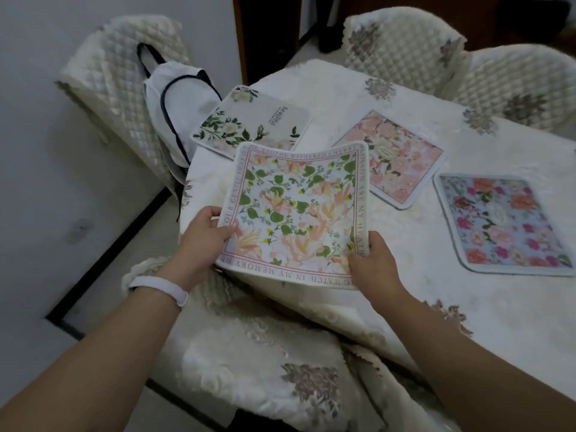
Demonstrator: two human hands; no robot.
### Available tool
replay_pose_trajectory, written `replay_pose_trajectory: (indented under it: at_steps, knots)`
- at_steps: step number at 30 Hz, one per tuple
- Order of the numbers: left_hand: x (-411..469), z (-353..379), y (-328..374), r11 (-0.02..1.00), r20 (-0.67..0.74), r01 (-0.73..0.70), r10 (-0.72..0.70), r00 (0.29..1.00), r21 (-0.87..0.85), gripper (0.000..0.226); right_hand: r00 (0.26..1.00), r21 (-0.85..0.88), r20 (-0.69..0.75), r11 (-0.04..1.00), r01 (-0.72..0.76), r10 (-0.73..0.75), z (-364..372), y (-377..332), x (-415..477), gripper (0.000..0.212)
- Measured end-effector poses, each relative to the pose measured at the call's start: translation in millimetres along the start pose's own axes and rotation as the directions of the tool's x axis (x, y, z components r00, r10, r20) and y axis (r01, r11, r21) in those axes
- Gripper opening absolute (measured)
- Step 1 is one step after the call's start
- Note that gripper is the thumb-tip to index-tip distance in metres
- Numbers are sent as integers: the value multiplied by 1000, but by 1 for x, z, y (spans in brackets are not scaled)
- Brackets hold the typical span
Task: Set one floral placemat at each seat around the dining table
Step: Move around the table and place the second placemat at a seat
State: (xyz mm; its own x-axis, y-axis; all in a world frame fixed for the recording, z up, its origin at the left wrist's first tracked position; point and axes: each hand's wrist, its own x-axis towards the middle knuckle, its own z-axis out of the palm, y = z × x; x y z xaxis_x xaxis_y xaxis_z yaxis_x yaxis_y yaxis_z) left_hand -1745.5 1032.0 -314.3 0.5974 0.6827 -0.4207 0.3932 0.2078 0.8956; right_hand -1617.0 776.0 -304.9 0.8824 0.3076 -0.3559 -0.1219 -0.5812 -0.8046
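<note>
I hold a floral placemat (296, 210) with orange flowers, green leaves and a lettered border just above the table's near corner. My left hand (202, 235) grips its near left corner and my right hand (372, 260) grips its near right corner. The mat curls up at its far edge. Three other placemats lie flat on the dining table (467, 307): a white one with green leaves (252, 120) at the far left end, a pink one (396, 157) in the middle, and a blue one with roses (505, 222) to the right.
Quilted cream chairs stand around the table: one at the left end (118, 88) with a white bag (174, 107) on it, two on the far side (402, 42) (517, 79), and one (258, 353) right below my hands. A white wall is at the left.
</note>
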Motion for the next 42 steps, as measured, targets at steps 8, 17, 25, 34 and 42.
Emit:
replay_pose_trajectory:
  at_steps: [8, 17, 25, 34, 42]
  knots:
    - [44, -4, -4, 990, 101, -27, 13, 995, 140, 15, 990, 25, 0, 990, -142, 142, 27, 17, 13, 36]
    - [71, 14, -34, 966, 161, 18, -61, 985, 258, 11, 955, 55, 41, 954, -294, 293, 44, 61, 24, 37]
    - [82, 21, -52, 937, 133, 62, -114, 984, 343, 17, 932, 56, 102, 933, -355, 349, 42, 75, 27, 44]
    - [81, 31, -47, 880, 141, -36, -35, 989, 473, 18, 915, 4, 41, 916, -401, 401, 38, 82, 21, 30]
    - [86, 5, -59, 458, 422, -408, 77, 904, 790, 79, 986, -364, -38, 916, -168, 165, 35, 88, 4, 64]
